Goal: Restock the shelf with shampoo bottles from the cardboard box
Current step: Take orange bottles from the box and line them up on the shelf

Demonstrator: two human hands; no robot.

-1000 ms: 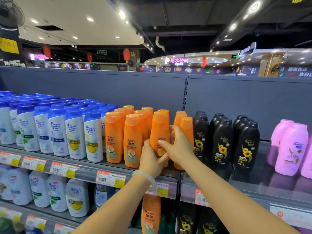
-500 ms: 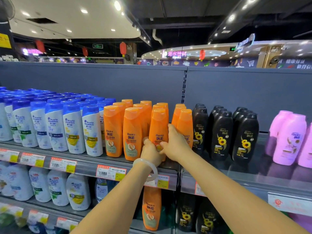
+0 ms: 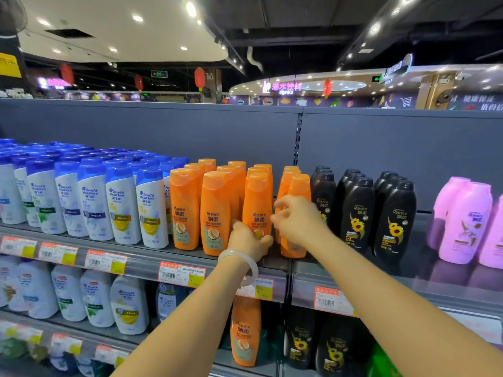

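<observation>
Several orange shampoo bottles stand in rows on the grey upper shelf (image 3: 141,258). My left hand (image 3: 249,240), with a pale bangle on the wrist, grips the base of the front orange bottle (image 3: 257,202), which stands upright on the shelf in the third row. My right hand (image 3: 296,221) is blurred, its fingers apart and holding nothing. It hovers just right of that bottle, in front of the rightmost orange row (image 3: 299,189). The cardboard box is out of view.
White bottles with blue caps (image 3: 122,205) fill the shelf to the left. Black bottles (image 3: 356,213) stand to the right, pink ones (image 3: 462,221) beyond them. Price tags (image 3: 181,274) line the shelf edge. A lower shelf holds more bottles, including an orange one (image 3: 245,333).
My right hand has come off the orange bottle and shifted right with its fingers spread. The bottle has settled upright on the shelf, with my left hand still on its base.
</observation>
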